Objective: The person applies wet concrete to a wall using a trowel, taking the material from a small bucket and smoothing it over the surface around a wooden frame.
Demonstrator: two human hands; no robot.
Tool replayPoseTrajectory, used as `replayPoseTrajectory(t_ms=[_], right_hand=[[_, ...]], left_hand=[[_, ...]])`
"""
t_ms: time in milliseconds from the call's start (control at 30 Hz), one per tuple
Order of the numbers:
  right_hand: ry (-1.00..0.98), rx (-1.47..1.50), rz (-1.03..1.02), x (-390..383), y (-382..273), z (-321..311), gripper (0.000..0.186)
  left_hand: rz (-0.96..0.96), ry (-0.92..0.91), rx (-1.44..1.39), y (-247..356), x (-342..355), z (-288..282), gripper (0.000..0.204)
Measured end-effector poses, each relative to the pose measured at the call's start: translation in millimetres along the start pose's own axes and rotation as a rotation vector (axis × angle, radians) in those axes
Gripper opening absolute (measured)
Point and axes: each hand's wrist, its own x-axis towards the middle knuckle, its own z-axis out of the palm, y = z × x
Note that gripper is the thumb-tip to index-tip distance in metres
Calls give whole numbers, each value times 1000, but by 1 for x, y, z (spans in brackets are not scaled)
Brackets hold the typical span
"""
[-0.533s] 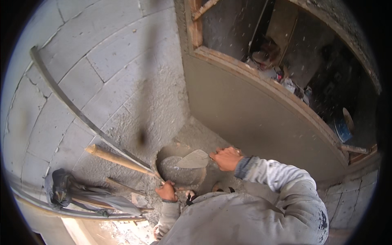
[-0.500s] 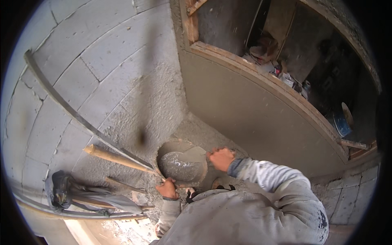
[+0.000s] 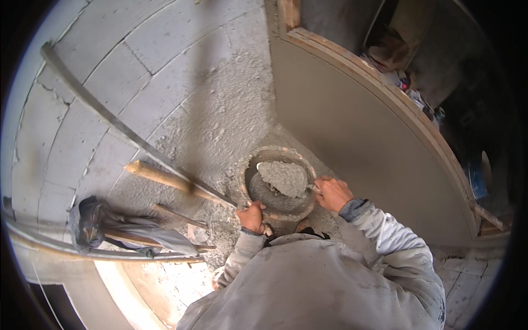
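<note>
A round bucket [image 3: 242, 179] with a mortar-crusted rim sits in front of me, with wet grey mortar inside. My right hand [image 3: 333, 193] is closed round the handle of a trowel [image 3: 312, 187]. Its blade is over the bucket's mouth, heaped with a thick lump of mortar [image 3: 283, 177] that hides most of the metal. My left hand [image 3: 252, 218] is closed on the bucket's near left rim; the fingertips are partly hidden. Beside that hand ends a long straightedge bar [image 3: 124, 129], leaning on the block wall.
A wooden pole [image 3: 159, 176] and a thin stick [image 3: 179, 215] lie left of the bucket, near a dark plastic bag [image 3: 88, 223]. Rough mortar covers the lower block wall [image 3: 104, 71]. At right, a smooth plastered wall [image 3: 352, 126] rises to a wooden-framed opening [image 3: 385, 82].
The trowel has come up from the mortar in the bucket with a heap on its blade. My view has shifted, so the bucket appears farther right and higher. The left hand stays at the rim.
</note>
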Motion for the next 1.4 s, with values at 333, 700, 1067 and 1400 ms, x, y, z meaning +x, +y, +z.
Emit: replayPoseTrajectory(t_ms=[333, 700, 1067, 1400], right_hand=[[477, -47, -871, 66, -122, -279, 31], [1590, 318, -7, 90, -7, -567, 21], [-96, -458, -178, 20, -27, -29, 18], [-141, 185, 24, -6, -39, 45, 27]], left_hand=[[-39, 211, -40, 9, 21, 8, 52], [143, 65, 17, -76, 105, -58, 27], [148, 97, 184, 29, 4, -25, 57], [-70, -64, 114, 31, 5, -43, 57]])
